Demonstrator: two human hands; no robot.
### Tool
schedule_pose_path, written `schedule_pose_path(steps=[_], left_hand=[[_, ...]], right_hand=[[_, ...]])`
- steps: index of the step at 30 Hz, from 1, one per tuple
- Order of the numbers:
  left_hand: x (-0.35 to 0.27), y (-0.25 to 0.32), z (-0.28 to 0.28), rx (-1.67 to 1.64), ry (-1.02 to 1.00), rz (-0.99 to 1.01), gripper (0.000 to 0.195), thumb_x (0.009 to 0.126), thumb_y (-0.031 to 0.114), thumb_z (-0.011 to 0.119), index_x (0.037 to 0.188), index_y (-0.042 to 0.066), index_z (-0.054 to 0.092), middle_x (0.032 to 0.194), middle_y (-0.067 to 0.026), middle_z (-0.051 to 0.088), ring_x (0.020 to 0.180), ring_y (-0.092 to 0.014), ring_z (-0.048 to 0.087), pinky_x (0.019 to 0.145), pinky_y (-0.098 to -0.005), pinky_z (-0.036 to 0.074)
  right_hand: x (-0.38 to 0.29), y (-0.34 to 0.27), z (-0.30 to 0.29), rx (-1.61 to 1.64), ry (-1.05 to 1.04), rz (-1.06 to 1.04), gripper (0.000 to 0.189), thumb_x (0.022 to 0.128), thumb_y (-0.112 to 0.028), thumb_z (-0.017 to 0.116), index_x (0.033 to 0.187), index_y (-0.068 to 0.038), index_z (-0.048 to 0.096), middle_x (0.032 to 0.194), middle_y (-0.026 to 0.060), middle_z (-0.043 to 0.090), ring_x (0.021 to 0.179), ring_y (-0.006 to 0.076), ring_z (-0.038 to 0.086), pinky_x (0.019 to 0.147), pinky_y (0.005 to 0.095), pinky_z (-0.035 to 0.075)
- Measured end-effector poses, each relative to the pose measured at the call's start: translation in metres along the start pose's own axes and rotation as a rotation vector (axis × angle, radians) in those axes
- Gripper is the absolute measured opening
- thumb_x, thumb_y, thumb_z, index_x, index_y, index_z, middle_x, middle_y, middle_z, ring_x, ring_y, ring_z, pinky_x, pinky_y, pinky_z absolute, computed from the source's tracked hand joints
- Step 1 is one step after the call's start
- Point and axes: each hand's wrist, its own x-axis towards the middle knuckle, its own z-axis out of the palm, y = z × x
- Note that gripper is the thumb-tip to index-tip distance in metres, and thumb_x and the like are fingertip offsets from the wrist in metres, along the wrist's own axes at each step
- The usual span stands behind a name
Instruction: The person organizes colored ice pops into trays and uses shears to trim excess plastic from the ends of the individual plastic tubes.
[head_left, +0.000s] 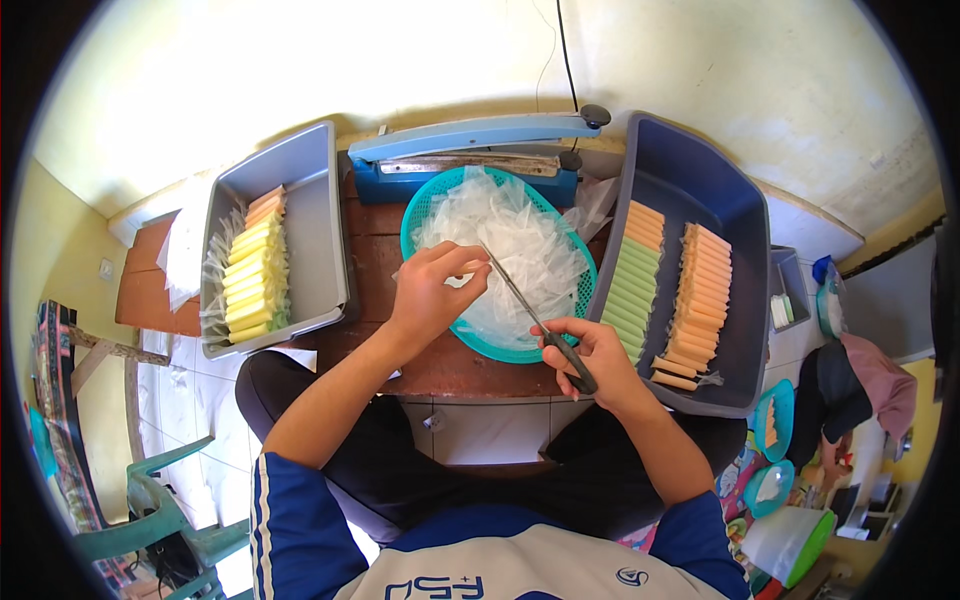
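My left hand (435, 289) is raised over the near left part of a turquoise mesh basket (409, 214). Its thumb and fingers pinch what looks like a pale orange plastic-wrapped stick (472, 267), mostly hidden by the hand. A bit of clear plastic peeks out on the hand's left. My right hand (600, 364) grips the black handles of scissors (517, 291). Their blades slant up and left, the tips close to my left fingertips; whether they touch anything is unclear. Clear plastic scraps (502, 214) heap inside the basket.
A blue impulse sealer (465, 142) stands behind the basket on the brown wooden table (375, 300). The left grey tray (309, 225) holds yellow and orange wrapped sticks; the right tray (731, 184) has green and orange ones. A person (847, 390) bends over at far right.
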Motion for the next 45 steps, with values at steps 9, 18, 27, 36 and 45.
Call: schedule_pose_path(steps=[9, 18, 27, 36, 45], left_hand=[[-0.004, -0.009, 0.009, 0.093, 0.095, 0.096, 0.016, 0.069, 0.003, 0.075, 0.083, 0.01, 0.072, 0.073, -0.0031, 0.067, 0.063, -0.019, 0.064, 0.058, -0.0301, 0.049], [-0.004, -0.008, 0.009, 0.04, 0.065, 0.079, 0.016, 0.071, 0.002, 0.075, 0.085, 0.008, 0.072, 0.074, -0.004, 0.068, 0.064, -0.018, 0.065, 0.058, -0.0295, 0.05], [-0.004, -0.009, 0.013, 0.011, 0.093, 0.05, 0.013, 0.071, 0.006, 0.076, 0.082, 0.011, 0.072, 0.073, -0.0014, 0.068, 0.062, -0.018, 0.064, 0.057, -0.0302, 0.049], [-0.003, -0.007, 0.011, -0.033, 0.048, 0.009, 0.022, 0.077, 0.008, 0.078, 0.094, 0.005, 0.066, 0.082, -0.0079, 0.07, 0.075, -0.022, 0.07, 0.066, -0.0308, 0.053], [0.001, -0.002, 0.005, -0.108, -0.022, 0.058, 0.016, 0.079, 0.002, 0.075, 0.093, 0.001, 0.067, 0.091, -0.0108, 0.07, 0.081, -0.022, 0.072, 0.069, -0.029, 0.055]], right_hand=[[0.0, 0.009, 0.005, 0.028, -0.019, 0.016, 0.041, 0.085, -0.017, 0.076, 0.116, 0.005, 0.061, 0.062, -0.0012, 0.057, 0.044, 0.0061, 0.052, 0.039, 0.0206, 0.038], [-0.001, 0.008, 0.006, 0.046, -0.008, 0.011, 0.04, 0.085, -0.018, 0.075, 0.115, 0.006, 0.062, 0.061, 0.0001, 0.057, 0.042, 0.0067, 0.051, 0.039, 0.0213, 0.038], [0.0, 0.013, 0.003, -0.011, 0.002, -0.017, 0.043, 0.089, -0.024, 0.073, 0.117, 0.006, 0.061, 0.077, 0.0008, 0.058, 0.045, 0.0063, 0.052, 0.04, 0.0198, 0.037], [0.0, 0.011, 0.005, 0.013, 0.048, -0.02, 0.042, 0.087, -0.021, 0.075, 0.116, 0.005, 0.062, 0.07, 0.001, 0.059, 0.043, 0.0057, 0.051, 0.039, 0.0202, 0.037], [0.001, 0.012, 0.004, 0.034, 0.062, -0.034, 0.041, 0.085, -0.02, 0.076, 0.115, 0.006, 0.062, 0.065, 0.0017, 0.059, 0.043, 0.006, 0.052, 0.038, 0.0212, 0.038]])
